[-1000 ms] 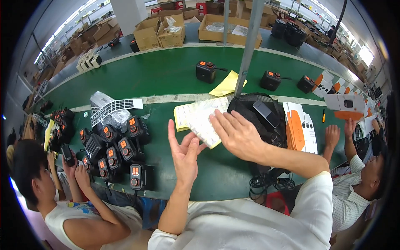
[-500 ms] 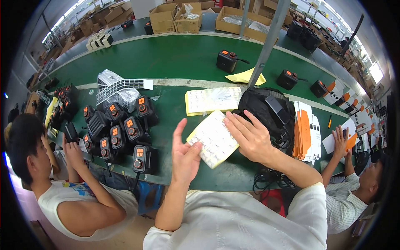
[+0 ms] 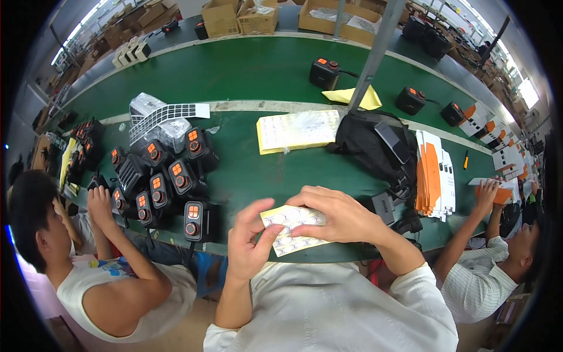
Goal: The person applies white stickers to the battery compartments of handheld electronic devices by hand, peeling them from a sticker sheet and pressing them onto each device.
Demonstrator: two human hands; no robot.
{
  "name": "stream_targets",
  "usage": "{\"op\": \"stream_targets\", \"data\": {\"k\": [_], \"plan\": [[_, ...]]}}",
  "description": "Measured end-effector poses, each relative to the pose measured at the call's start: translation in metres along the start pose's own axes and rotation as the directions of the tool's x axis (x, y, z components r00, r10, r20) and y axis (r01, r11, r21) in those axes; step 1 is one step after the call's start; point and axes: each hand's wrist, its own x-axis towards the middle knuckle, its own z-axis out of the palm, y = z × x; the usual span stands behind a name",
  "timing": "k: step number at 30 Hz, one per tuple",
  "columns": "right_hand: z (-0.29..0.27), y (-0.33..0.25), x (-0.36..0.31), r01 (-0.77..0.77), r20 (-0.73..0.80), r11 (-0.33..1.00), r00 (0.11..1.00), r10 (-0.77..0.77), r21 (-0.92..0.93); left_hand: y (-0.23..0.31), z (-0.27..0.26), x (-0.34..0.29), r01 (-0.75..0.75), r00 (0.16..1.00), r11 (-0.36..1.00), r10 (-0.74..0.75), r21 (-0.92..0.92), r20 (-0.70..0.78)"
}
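Above the near edge of the green workbench (image 3: 252,185), the left hand (image 3: 246,243) is holding a yellow-edged label sheet (image 3: 290,241) under its thumb, the index finger parting from it. The right hand (image 3: 343,218) is gripping the right side, thumb and fingers nearly closed. The sheet is hiding the left hand's other fingertips; its tiny print is blurring.

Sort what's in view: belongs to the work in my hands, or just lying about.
In the work:
printed sheet, held by left hand and right hand
yellow-edged sheet stack, probably

Just lying about, seemingly:
black mesh bag
dark device on it
orange pen-like tool
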Motion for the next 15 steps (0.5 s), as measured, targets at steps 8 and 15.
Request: {"op": "stream_targets", "data": {"k": [8, 15], "plan": [[0.015, -0.002, 0.002, -0.040, -0.051, 0.992, 0.998, 0.047, 0.120, -0.002, -0.012, 0.002, 0.041, 0.996, 0.947, -0.065, 0.319, 0.065], [0.013, 0.001, -0.002, -0.110, 0.003, 0.992, 0.994, 0.110, 0.057, -0.010, -0.011, 0.003, 0.036, 0.995, 0.918, -0.068, 0.394, 0.066]]}}
